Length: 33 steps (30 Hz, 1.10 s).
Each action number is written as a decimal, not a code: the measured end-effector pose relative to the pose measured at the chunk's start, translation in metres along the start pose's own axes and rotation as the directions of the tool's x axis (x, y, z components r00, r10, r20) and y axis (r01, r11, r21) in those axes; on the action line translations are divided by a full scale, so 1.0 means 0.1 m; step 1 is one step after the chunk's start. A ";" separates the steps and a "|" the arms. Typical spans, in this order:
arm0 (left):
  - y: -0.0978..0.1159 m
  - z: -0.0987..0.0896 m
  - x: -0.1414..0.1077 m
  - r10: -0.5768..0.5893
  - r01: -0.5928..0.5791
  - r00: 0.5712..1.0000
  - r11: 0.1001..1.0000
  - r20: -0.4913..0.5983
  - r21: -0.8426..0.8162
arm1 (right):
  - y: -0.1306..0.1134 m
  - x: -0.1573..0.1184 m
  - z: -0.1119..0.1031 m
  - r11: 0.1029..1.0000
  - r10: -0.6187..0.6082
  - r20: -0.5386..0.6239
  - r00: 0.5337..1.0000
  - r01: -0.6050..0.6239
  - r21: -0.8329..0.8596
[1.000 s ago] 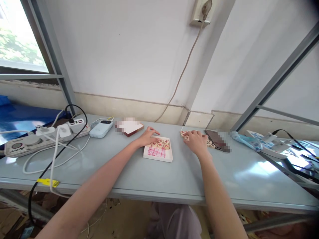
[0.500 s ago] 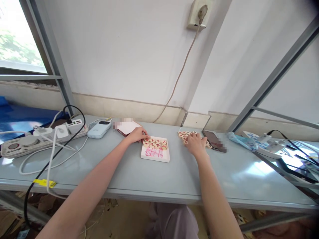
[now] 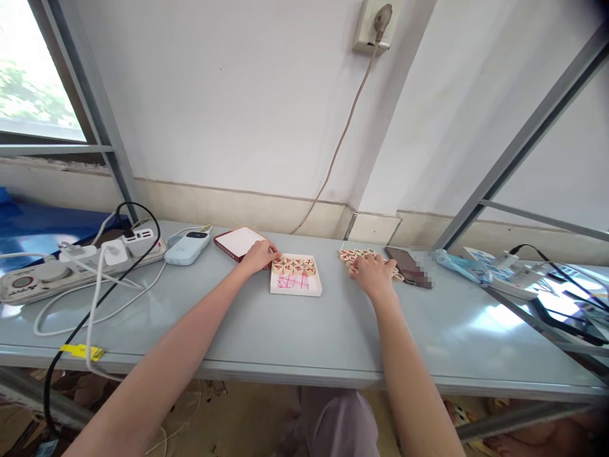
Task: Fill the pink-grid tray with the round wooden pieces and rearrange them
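A shallow white box (image 3: 295,284) holds two rows of round xiangqi pieces (image 3: 294,265) with red characters; pink lines show on its bare floor. My left hand (image 3: 259,257) is at the box's far left corner, thumb and fingers closed on its edge. Over a cluster of loose xiangqi pieces (image 3: 351,254) on the right lies my right hand (image 3: 375,274), palm down with fingers spread. It covers part of the cluster, and its fingertips are partly hidden. A lid-like white and dark red box part (image 3: 240,242) lies behind my left hand.
On the grey table (image 3: 285,336) a phone (image 3: 409,266) lies just right of the loose pieces. Farther left are a pale blue power bank (image 3: 187,249) and a power strip (image 3: 28,279) with trailing cables. A plastic bag (image 3: 459,266) sits at the right.
The white box has shifted slightly away from me, its near edge now farther back, with my left hand still at its corner. My right hand stays over the loose pieces.
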<state>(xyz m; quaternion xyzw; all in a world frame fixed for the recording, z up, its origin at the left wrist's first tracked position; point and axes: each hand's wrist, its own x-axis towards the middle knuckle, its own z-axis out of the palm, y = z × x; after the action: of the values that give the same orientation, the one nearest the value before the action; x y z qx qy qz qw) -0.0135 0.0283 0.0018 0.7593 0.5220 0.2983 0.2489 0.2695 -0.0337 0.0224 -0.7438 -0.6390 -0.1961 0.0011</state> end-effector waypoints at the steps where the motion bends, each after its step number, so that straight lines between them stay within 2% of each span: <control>1: 0.00 0.01 0.00 0.009 -0.009 1.000 1.000 -0.003 0.012 | -0.01 -0.01 -0.01 1.000 0.014 0.003 1.000 -0.014 0.002; 4: 0.01 0.05 0.00 0.034 -0.034 0.999 0.999 -0.016 0.035 | -0.02 -0.04 -0.03 1.000 0.015 -0.004 1.000 -0.015 0.005; 9: 0.08 0.10 -0.02 -0.014 0.021 0.997 0.996 0.081 -0.087 | -0.07 -0.07 -0.09 0.999 -0.026 -0.037 0.999 0.028 0.046; 13: 0.09 0.14 -0.02 0.011 0.006 0.993 0.990 0.116 -0.143 | -0.10 -0.06 -0.15 0.985 -0.053 0.117 0.992 0.033 0.167; 15: 0.08 0.15 -0.02 0.037 -0.022 0.993 0.990 0.108 -0.142 | -0.11 -0.07 -0.17 0.977 -0.075 0.141 0.987 0.044 0.208; 20: 0.06 0.14 -0.05 0.054 -0.026 0.989 0.980 0.137 -0.195 | -0.11 -0.09 -0.22 0.955 -0.080 0.017 0.997 0.071 0.289; 23: 0.04 0.15 -0.04 0.073 -0.038 0.985 0.975 0.155 -0.218 | -0.15 -0.10 -0.29 0.868 -0.100 -0.079 0.992 0.125 0.480; 25: 0.02 0.15 -0.03 0.082 -0.049 0.983 0.979 0.163 -0.199 | -0.24 -0.13 -0.35 0.742 -0.207 -0.127 0.970 0.241 0.626; 28: 0.03 0.14 -0.03 0.100 -0.070 0.982 0.981 0.161 -0.181 | -0.47 -0.21 -0.40 0.542 -0.418 -0.179 0.891 0.402 0.738; 30: 0.04 0.13 -0.04 0.111 -0.083 0.982 0.981 0.154 -0.176 | -0.63 -0.27 -0.40 0.473 -0.529 -0.179 0.829 0.463 0.750; 33: 0.06 0.12 -0.05 0.132 -0.108 0.979 0.982 0.155 -0.152 | -0.78 -0.33 -0.37 0.456 -0.605 -0.182 0.775 0.526 0.718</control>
<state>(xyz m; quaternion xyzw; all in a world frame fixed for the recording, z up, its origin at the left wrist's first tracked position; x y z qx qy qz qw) -0.0027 0.0208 -0.0030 0.7919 0.4300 0.2856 0.3262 0.1811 -0.0604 0.0277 -0.4309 -0.8701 0.1264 0.2032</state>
